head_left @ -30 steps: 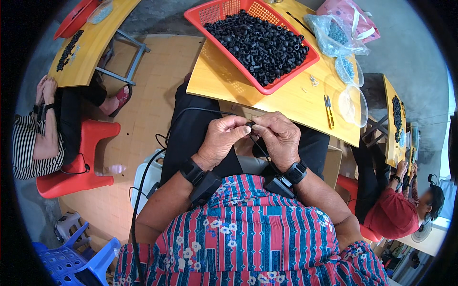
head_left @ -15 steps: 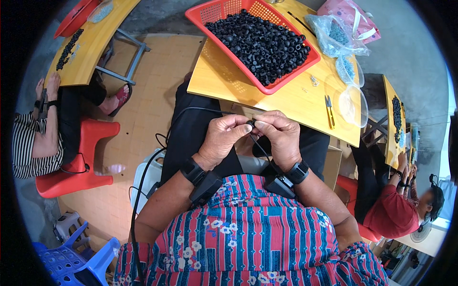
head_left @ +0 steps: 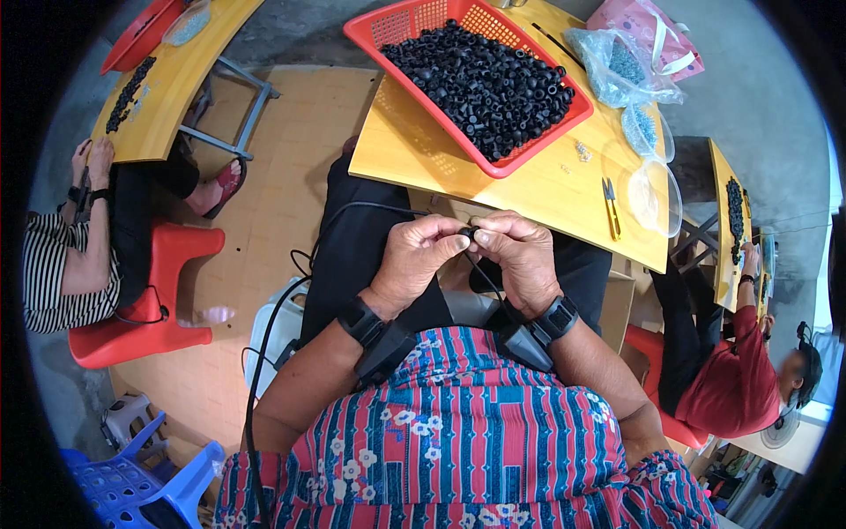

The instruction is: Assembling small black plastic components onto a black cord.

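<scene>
My left hand (head_left: 418, 261) and my right hand (head_left: 522, 259) meet fingertip to fingertip over my lap, just below the near edge of the yellow table (head_left: 441, 163). Together they pinch a small black ring (head_left: 468, 233). A thin dark cord (head_left: 486, 280) hangs down from it past my right palm. Above, a red plastic basket (head_left: 414, 19) sits tilted on the table, filled with several black rubber rings (head_left: 485, 79). Both wrists wear black bands.
Yellow snips (head_left: 610, 206), clear bowls (head_left: 656, 194) and bags of small parts (head_left: 617, 62) lie at the table's right. A person in stripes (head_left: 53, 264) sits left on a red chair (head_left: 150, 300); a person in red (head_left: 731, 379) sits right. Blue stool (head_left: 132, 476) lower left.
My hands have stayed together at the same spot; only the fingertips have shifted slightly around the small black ring.
</scene>
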Action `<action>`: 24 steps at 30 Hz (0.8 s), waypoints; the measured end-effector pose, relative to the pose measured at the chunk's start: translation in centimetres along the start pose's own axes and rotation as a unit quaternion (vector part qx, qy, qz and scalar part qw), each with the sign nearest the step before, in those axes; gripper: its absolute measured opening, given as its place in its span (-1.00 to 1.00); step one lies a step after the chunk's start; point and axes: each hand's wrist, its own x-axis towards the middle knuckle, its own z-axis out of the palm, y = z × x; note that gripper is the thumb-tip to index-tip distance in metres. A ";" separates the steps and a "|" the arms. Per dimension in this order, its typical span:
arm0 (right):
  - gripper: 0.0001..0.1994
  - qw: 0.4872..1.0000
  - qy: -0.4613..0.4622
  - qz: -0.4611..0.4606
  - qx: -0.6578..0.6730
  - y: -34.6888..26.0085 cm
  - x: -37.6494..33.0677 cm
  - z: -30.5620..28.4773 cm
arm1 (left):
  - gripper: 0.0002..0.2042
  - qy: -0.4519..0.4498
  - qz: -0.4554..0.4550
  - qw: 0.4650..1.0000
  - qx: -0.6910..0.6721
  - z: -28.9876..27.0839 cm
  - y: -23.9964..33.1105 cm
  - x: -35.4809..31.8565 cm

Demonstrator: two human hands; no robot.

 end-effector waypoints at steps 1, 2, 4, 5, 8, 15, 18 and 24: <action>-0.85 1.000 0.004 -0.009 -0.016 0.0 0.1 0.0 | -0.85 -0.002 0.001 1.000 -0.004 0.1 0.2 0.0; -0.85 0.999 -0.004 -0.023 -0.040 0.0 0.1 0.0 | -0.85 -0.001 0.004 1.000 0.004 0.1 0.4 0.0; -0.86 0.995 -0.020 -0.052 -0.088 0.0 0.2 -0.3 | -0.85 0.000 0.011 1.000 0.017 0.1 0.5 0.0; -0.85 0.989 -0.016 -0.070 -0.130 0.1 0.3 -0.6 | -0.85 0.005 0.011 0.999 0.029 0.1 0.3 -0.1; -0.85 0.969 -0.005 -0.115 -0.220 0.4 0.3 -1.0 | -0.86 0.015 0.012 0.998 0.052 0.0 -0.1 -0.2; -0.86 0.974 0.009 -0.113 -0.198 0.5 0.1 -0.5 | -0.85 0.015 0.005 1.000 0.026 0.0 -0.4 -0.1; -0.87 0.988 0.016 -0.084 -0.128 0.7 0.0 -0.2 | -0.85 0.014 0.005 0.999 0.035 0.1 -0.1 -0.1; -0.88 1.000 0.022 0.004 -0.021 0.4 0.0 0.0 | -0.86 0.010 0.028 0.999 0.041 0.0 -0.2 -0.1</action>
